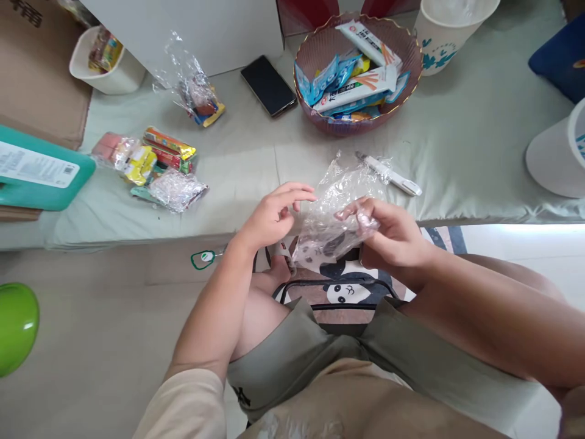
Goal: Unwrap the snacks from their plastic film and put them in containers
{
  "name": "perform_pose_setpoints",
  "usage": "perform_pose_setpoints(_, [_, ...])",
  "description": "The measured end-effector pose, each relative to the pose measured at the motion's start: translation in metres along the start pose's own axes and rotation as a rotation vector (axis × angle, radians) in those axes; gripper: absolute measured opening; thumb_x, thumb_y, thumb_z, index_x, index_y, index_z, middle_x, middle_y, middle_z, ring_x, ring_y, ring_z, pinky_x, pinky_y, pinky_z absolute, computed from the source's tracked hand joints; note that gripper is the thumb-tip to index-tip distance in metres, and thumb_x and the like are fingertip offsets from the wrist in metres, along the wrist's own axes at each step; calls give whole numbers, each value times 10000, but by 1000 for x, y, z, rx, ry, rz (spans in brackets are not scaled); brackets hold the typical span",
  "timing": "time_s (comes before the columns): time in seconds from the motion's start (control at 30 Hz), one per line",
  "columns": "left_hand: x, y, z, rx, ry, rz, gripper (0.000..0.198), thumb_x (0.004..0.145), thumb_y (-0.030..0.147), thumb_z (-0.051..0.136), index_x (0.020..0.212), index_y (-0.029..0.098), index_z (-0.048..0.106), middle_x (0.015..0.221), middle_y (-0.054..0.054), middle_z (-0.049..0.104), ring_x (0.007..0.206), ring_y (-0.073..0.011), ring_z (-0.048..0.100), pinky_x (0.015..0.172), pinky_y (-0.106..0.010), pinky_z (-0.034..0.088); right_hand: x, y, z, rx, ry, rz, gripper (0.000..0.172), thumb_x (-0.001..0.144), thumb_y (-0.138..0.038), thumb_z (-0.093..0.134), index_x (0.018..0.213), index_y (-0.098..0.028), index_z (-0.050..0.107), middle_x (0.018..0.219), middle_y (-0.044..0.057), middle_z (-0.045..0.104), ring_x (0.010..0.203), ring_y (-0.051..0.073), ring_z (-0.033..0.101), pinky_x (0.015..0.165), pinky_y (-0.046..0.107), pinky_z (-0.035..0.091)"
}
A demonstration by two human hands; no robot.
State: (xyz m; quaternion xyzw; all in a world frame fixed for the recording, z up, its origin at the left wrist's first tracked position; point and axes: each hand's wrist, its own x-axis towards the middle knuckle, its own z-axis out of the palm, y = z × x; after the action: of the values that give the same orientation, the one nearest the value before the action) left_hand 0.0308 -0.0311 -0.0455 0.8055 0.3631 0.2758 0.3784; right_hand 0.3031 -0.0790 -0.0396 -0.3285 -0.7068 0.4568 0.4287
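Note:
My right hand [388, 231] grips a crumpled clear plastic bag [333, 198] at the front edge of the cloth-covered surface [247, 177]. The bag looks see-through, with nothing visible inside, and part of it hangs past the edge. Just left of the bag is my left hand [278, 213], its fingers apart and holding nothing; whether its fingertips touch the plastic is hard to tell. Behind the bag lies a white pen-like utility knife [393, 174], partly under the plastic. A pink glass bowl [315, 119] of wrapped snacks stands farther back.
At left lie several wrapped snacks [169, 149] and a bagged bundle [198, 97]. A black phone [269, 85] rests left of the bowl. White bins [109, 73] stand at the back left and right. A teal container [68, 183] is far left; a green stool [16, 329] is on the floor.

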Motion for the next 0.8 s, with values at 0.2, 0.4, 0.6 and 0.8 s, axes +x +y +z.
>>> perform_pose_setpoints(0.2, [4, 11, 17, 134, -75, 76, 524, 835, 173, 782, 1332, 292, 667, 1558, -89, 573, 1394, -293, 549, 1189, -510, 458, 1, 6, 0, 194, 115, 217, 129, 950, -315, 609, 876, -272, 513, 964, 15, 738, 934, 227, 720, 874, 445, 584])
perform_pose_setpoints(0.4, [22, 4, 23, 58, 130, 66, 198, 980, 385, 671, 869, 256, 773, 1175, -49, 803, 1156, -227, 668, 1080, -469, 521, 3, 5, 2, -47, 202, 228, 263, 866, -393, 744, 1044, -278, 589, 1007, 40, 757, 972, 252, 721, 890, 461, 591])
perform_pose_setpoints(0.6, [22, 10, 19, -178, 144, -148, 264, 924, 406, 685, 748, 229, 772, 856, -45, 824, 982, -208, 758, 907, -358, 599, 8, 5, 1, -83, 408, 400, 196, 945, -427, 643, 905, -237, 614, 709, 0, 714, 693, 171, 707, 698, 346, 561])
perform_pose_setpoints(0.8, [22, 15, 21, -339, 163, -365, 260, 902, 394, 660, 765, 180, 714, 738, -49, 787, 657, -132, 718, 654, -251, 574, 11, -7, -3, -237, 385, 602, 457, 889, -366, 672, 1305, -210, 563, 592, -34, 692, 496, 173, 592, 608, 379, 523])
